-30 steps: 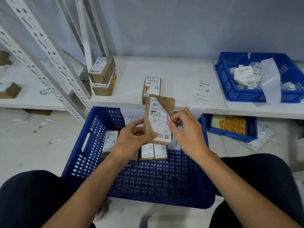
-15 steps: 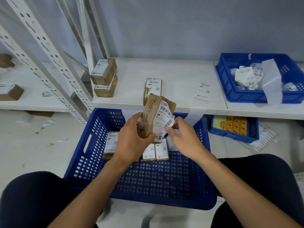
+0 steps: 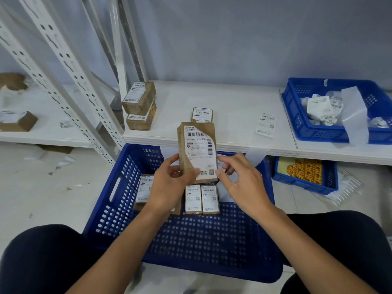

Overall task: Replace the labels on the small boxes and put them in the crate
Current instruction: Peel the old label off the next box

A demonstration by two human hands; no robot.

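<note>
Over the crate (image 3: 127,183), box (image 3: 182,149) now upright

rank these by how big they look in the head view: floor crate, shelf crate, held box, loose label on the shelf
1. floor crate
2. shelf crate, cut off at the frame's edge
3. held box, nearer the camera, so its lead over the label is unsure
4. loose label

A: The left hand (image 3: 169,183) hides part of the boxes (image 3: 144,190) along the far wall of the crate (image 3: 110,211). Can't count them!

B: The basket (image 3: 301,126) at the right end of the shelf (image 3: 233,102) is cut off by the frame edge, and the fine print of the label (image 3: 201,158) on the held box (image 3: 210,129) is too small to read.
</note>
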